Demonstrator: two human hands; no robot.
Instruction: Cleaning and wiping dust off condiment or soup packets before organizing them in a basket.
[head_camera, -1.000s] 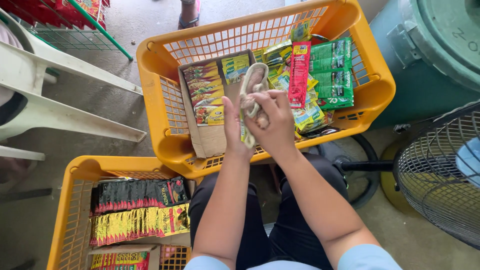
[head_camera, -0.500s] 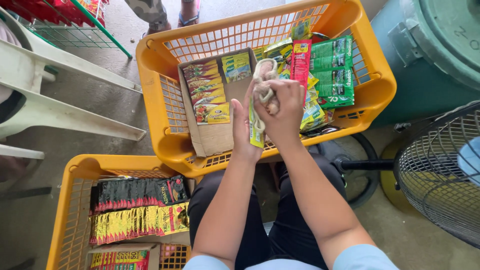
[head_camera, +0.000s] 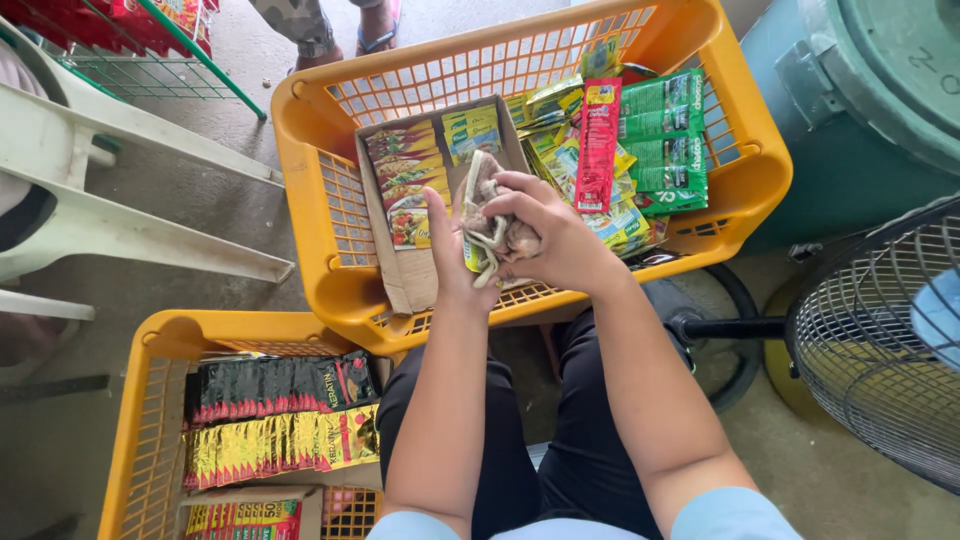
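The strip of sachets (head_camera: 487, 215) sits bunched between both hands, just above the near rim of the big yellow basket (head_camera: 300, 190). The left hand (head_camera: 455, 255) cups it from underneath, palm up and fingers curled, while the right hand (head_camera: 545, 235) folds over the top, closed around the bundle (a pale, crinkled run of small packets, doubled over on itself). Just beyond the left hand, an open cardboard box (head_camera: 400, 270) inside the basket already holds a neat row of packets (head_camera: 405, 180), with bare space left at its near end. To the far right of the hands lies a loose heap of green, yellow and red sachets (head_camera: 640, 140), unsorted as far as I can judge. Below the left forearm a second yellow basket (head_camera: 140, 400) carries tidy black and gold rows (head_camera: 275, 415). So some is packed, one bundle is in hand, and much of the heap looks left.
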